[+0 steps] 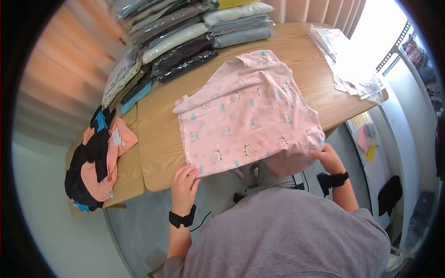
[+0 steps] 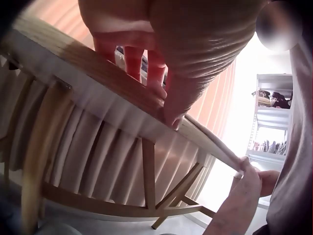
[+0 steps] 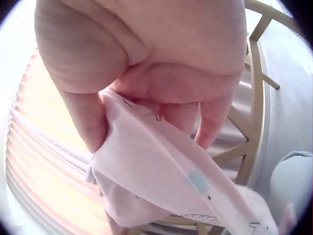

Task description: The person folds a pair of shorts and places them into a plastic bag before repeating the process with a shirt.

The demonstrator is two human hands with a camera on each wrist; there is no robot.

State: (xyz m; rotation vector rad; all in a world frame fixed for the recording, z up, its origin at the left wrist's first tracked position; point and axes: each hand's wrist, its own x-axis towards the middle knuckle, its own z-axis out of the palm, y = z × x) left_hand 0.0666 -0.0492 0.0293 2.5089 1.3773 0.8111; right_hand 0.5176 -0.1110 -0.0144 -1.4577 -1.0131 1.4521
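Note:
A pink sleeveless top with a small animal print lies spread flat over the table, its near hem at the table's front edge. My left hand pinches the hem's left corner, thumb toward me and fingers over the cloth. In the left wrist view, that hand hangs over the table edge, and its fingertips hide the corner. My right hand grips the hem at the right, where the cloth lifts and sags off the edge. The right wrist view shows the top's folded cloth between thumb and fingers of this hand.
Bagged folded clothes are stacked at the back left of the wooden table. A heap of peach and black clothes lies at the left end. Clear plastic bags lie at the back right. A shelf stands on the right.

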